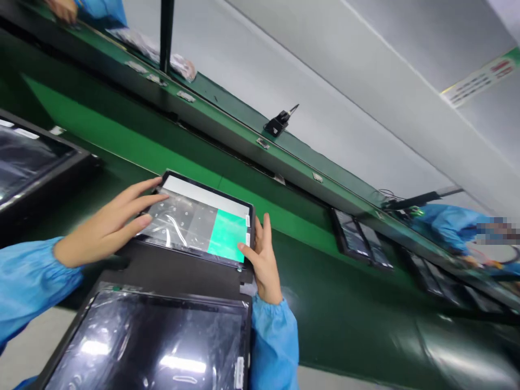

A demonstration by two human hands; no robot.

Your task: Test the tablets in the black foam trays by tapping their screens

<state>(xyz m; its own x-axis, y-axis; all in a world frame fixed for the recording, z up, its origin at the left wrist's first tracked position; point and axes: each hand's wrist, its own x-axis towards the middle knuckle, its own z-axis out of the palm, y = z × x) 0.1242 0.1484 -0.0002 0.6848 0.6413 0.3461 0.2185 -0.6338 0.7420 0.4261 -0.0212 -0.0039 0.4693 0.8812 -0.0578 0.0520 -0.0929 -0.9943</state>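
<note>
A tablet [203, 219] with a lit screen, white above and green at the right, lies on a black pad on the green conveyor belt [122, 141]. My left hand [111, 225] rests flat on its left side, fingers stretched out over the film-covered screen. My right hand [262, 257] clasps the tablet's right edge, thumb on the screen's corner. Both wrists wear blue sleeves. A second, dark tablet [158, 341] under glossy film lies nearest to me, below the lit one.
Another dark screen [28, 157] sits at the left on the belt. More tablets [359, 235] lie further along to the right. A co-worker in blue [450, 227] works at the far right; another person's hand [63, 8] shows top left. A black post [166, 32] stands behind.
</note>
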